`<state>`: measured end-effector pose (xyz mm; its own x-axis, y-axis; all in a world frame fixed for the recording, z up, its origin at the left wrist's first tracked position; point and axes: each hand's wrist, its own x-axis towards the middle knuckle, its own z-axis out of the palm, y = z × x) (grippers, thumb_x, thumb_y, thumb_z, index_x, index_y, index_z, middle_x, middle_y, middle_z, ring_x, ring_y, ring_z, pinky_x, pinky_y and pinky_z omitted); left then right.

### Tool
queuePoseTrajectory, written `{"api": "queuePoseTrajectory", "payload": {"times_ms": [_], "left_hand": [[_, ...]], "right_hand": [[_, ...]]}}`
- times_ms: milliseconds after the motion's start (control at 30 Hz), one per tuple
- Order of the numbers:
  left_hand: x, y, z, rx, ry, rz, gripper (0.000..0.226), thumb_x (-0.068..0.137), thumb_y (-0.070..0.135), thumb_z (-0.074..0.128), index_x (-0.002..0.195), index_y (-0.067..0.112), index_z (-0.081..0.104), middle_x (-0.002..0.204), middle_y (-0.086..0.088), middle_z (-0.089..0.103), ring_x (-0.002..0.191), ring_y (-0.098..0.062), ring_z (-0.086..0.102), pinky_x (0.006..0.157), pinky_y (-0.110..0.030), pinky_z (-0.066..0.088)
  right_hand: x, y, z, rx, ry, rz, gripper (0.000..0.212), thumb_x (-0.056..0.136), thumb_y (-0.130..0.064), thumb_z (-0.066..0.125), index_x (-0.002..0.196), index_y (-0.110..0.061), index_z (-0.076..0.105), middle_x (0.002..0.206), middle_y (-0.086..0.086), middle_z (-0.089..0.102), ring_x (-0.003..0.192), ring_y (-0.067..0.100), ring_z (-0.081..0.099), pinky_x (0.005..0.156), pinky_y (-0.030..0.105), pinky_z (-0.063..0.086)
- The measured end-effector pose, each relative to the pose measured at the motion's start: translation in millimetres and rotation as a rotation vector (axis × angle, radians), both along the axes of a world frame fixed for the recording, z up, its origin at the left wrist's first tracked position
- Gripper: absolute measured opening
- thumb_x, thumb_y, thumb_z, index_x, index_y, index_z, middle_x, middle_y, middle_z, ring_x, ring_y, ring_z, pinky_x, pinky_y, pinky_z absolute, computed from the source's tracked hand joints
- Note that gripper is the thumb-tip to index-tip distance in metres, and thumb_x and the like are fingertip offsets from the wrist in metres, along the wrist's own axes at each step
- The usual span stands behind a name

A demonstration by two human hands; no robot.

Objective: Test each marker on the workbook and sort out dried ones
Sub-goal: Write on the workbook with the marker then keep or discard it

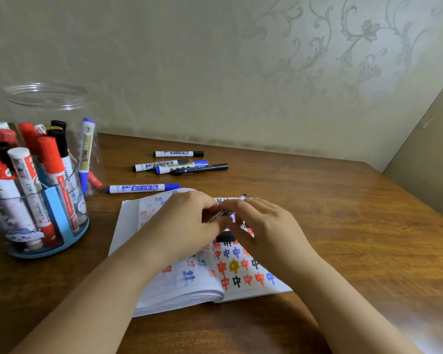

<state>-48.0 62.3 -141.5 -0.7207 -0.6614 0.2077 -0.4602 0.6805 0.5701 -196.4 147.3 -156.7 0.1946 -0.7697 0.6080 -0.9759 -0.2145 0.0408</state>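
An open workbook [241, 279] lies on the wooden table, its right page covered with red, blue, black and yellow test marks. Above it my left hand [187, 221] and my right hand [261, 221] meet around one white whiteboard marker [220, 213]. Its dark tip [244, 195] pokes out past my right fingers. A black cap [225, 236] shows just below my hands, over the page. Both hands curl round the marker's barrel.
A clear holder [36, 200] full of red, black and white markers stands at the left, with a clear plastic jar [46, 98] behind it. Several loose markers [179, 164] lie beyond the workbook, one blue marker [142, 188] right by its top edge. A wall closes off the back.
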Motion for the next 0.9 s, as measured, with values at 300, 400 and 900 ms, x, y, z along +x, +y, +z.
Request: {"api": "queuePoseTrajectory", "payload": {"times_ms": [300,400,900], "left_hand": [[-11,22,-9,-0.135,0.0,-0.233,0.019,0.09,0.039,0.055,0.107,0.034,0.063,0.091,0.025,0.05,0.088,0.009,0.048,0.072,-0.003,0.035],[-18,29,-21,-0.199,-0.088,-0.373,0.021,0.092,0.032,0.054,0.11,0.031,0.064,0.104,0.02,0.056,0.097,0.006,0.045,0.081,-0.003,0.032],[-24,30,-40,-0.217,-0.143,-0.468,0.026,0.093,0.032,0.051,0.114,0.039,0.063,0.105,0.022,0.045,0.102,0.003,0.037,0.093,-0.02,0.034]], "right_hand": [[-20,56,-1,0.272,-0.828,-0.262,0.019,0.085,-0.029,0.065,0.079,-0.028,0.047,0.061,0.001,0.063,0.048,0.004,0.052,0.042,0.017,0.037],[-28,69,-19,0.246,-1.026,-0.34,0.02,0.085,-0.026,0.062,0.071,-0.019,0.05,0.055,0.003,0.06,0.049,0.009,0.049,0.043,0.019,0.031],[-30,73,-30,0.264,-0.991,-0.3,0.031,0.084,-0.018,0.065,0.062,-0.014,0.043,0.069,0.021,0.059,0.066,0.039,0.059,0.042,0.017,0.031]]}}
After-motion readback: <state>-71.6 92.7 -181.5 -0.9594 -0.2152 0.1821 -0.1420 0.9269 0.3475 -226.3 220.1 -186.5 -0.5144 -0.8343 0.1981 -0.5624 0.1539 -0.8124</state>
